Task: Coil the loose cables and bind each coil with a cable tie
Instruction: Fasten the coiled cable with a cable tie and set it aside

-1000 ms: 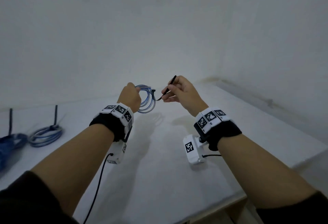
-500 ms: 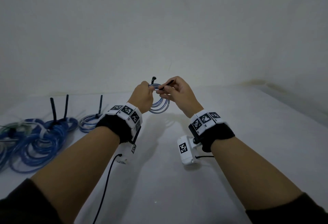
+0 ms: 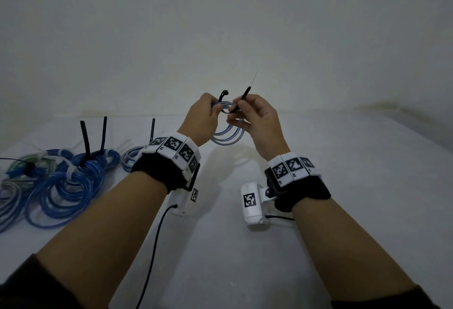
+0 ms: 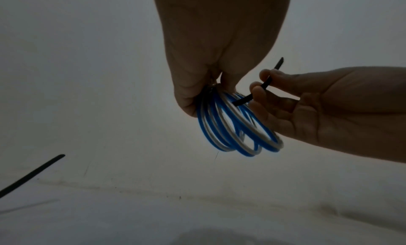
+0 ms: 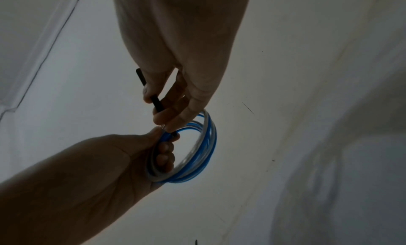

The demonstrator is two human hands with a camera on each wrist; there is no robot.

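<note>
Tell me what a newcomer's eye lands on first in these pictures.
First, the two hands raised mid-frame: the left hand grips a small blue-and-white coil, while the right hand pinches a black cable tie at the coil's top. Next, the heap of bound blue coils on the table at left, their black tie tails standing upright.

Bound cable coils (image 3: 61, 181) with upright black tie tails (image 3: 85, 139) crowded the worktop's (image 3: 343, 186) left side. Bare worktop lay open below and right of both hands, and the wall (image 3: 220, 27) closed off the far edge.
</note>
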